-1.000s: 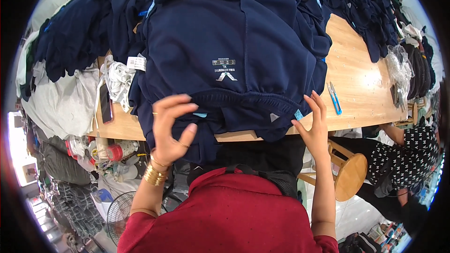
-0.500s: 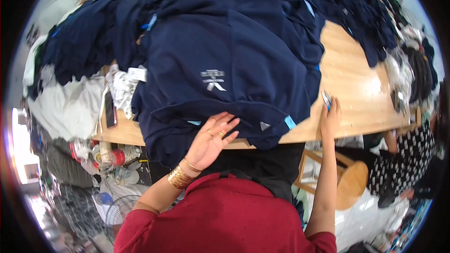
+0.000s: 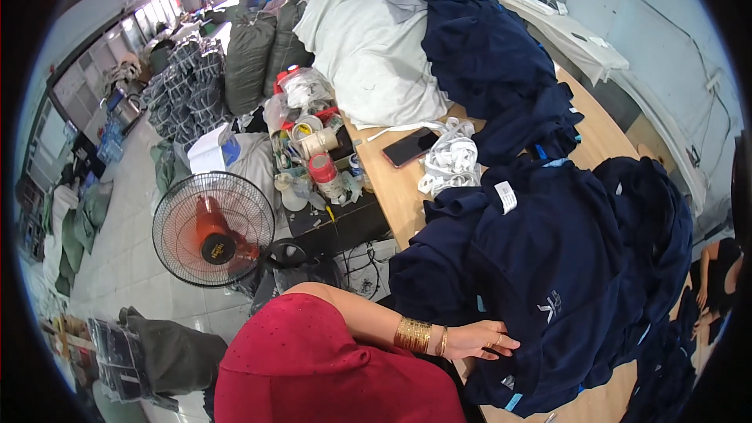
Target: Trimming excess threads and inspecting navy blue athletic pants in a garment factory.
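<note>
My left hand (image 3: pixel 482 340), with gold bangles at the wrist and rings on its fingers, lies on the near edge of a navy garment (image 3: pixel 580 266). Its fingers are stretched out and grip nothing. The navy garment is spread over others of its kind on the table; it bears a small pale print, and light blue tabs show at its edges. A white label (image 3: pixel 506 197) sits on the navy cloth. My right hand is out of view.
Beyond the pile, white trim (image 3: pixel 452 158) and a phone (image 3: pixel 409 147) lie on the wooden table (image 3: pixel 385 184). White cloth (image 3: pixel 376 63) and more navy garments (image 3: pixel 501 70) cover its far end. Left of it stand a fan (image 3: pixel 213 229), spools (image 3: pixel 321 166) and stuffed sacks (image 3: pixel 249 66).
The view has swung left, bringing in the fan, sacks and floor. My right hand, which held small thread snips on the table, has left the picture. My left hand stays at the garment's edge.
</note>
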### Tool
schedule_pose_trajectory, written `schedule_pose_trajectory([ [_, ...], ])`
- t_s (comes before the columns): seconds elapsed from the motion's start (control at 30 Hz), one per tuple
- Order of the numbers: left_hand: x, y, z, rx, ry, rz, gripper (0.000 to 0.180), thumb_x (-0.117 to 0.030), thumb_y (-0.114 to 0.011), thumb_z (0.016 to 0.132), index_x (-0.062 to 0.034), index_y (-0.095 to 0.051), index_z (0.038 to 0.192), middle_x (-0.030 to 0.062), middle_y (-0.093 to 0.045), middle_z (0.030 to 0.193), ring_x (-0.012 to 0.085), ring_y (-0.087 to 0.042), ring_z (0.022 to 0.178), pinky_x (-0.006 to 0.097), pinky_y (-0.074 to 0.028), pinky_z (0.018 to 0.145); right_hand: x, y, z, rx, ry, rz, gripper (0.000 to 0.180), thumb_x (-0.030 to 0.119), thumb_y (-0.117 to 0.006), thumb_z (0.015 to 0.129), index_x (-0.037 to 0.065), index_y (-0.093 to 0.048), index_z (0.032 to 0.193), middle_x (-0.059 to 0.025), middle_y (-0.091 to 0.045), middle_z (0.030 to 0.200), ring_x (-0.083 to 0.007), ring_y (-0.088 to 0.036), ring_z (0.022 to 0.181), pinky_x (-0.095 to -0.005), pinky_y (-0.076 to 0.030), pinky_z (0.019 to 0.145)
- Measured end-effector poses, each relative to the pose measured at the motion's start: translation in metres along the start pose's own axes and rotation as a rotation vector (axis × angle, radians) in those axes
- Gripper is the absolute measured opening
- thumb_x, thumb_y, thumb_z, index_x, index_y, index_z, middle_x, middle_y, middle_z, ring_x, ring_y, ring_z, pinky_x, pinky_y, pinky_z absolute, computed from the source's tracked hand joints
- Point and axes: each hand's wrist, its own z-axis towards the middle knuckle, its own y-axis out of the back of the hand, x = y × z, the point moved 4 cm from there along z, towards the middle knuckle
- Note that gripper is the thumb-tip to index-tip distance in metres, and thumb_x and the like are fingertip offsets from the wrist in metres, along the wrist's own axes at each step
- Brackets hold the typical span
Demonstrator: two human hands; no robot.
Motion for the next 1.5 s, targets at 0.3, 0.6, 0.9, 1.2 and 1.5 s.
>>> schedule_pose_trajectory([
  [0.3, -0.004, 0.003, -0.003, -0.010, -0.041, -0.024, 0.029, -0.028, -0.067, 0.081, -0.0144, -0.050, 0.098, -0.0050, -0.053, 0.093, 0.0058, -0.053, 0.087, 0.024, -0.041, 0.076, 0.016, -0.008, 0.003, 0.068, 0.148, 0.181, 0.032, 0.031, -0.050, 0.090, 0.007, -0.060, 0.109, -0.0170, -0.059, 0.105, -0.0336, -0.057, 0.093, -0.0431, -0.046, 0.079],
  [0.6, 0.000, 0.002, 0.000, -0.013, -0.024, -0.026, 0.030, -0.028, -0.065, 0.083, -0.0138, -0.050, 0.105, -0.0060, -0.053, 0.099, 0.0062, -0.052, 0.091, 0.022, -0.041, 0.076, 0.026, 0.001, 0.003, 0.130, 0.213, 0.312, 0.031, 0.031, -0.050, 0.091, 0.009, -0.061, 0.110, -0.0170, -0.059, 0.106, -0.0330, -0.057, 0.095, -0.0434, -0.045, 0.081],
  [0.9, -0.002, -0.005, -0.002, 0.019, -0.025, 0.011, 0.032, -0.030, -0.065, 0.083, -0.0081, -0.051, 0.102, -0.0020, -0.055, 0.099, 0.0073, -0.054, 0.092, 0.023, -0.042, 0.076, 0.006, -0.014, -0.008, 0.177, 0.239, 0.414, 0.031, 0.031, -0.050, 0.091, 0.011, -0.061, 0.112, -0.0170, -0.059, 0.107, -0.0324, -0.056, 0.096, -0.0437, -0.044, 0.083],
  [1.2, -0.006, 0.009, 0.009, -0.097, -0.073, -0.088, 0.012, -0.011, -0.060, 0.084, 0.0001, -0.063, 0.086, 0.0043, -0.060, 0.088, 0.0152, -0.056, 0.082, 0.033, -0.046, 0.079, -0.006, -0.026, -0.002, -0.095, -0.150, -0.026, 0.026, 0.007, -0.060, 0.076, 0.004, -0.062, 0.101, -0.0129, -0.062, 0.103, -0.0286, -0.057, 0.095, -0.0377, -0.045, 0.084],
  [1.5, -0.011, -0.006, 0.023, -0.027, -0.007, -0.058, 0.025, -0.027, -0.051, 0.091, -0.0053, -0.056, 0.102, 0.0045, -0.059, 0.096, 0.0174, -0.048, 0.084, 0.033, -0.038, 0.081, -0.001, -0.011, -0.005, -0.077, -0.271, 0.036, 0.029, 0.021, -0.059, 0.079, 0.010, -0.057, 0.106, -0.0067, -0.055, 0.114, -0.0233, -0.049, 0.109, -0.0381, -0.034, 0.093],
])
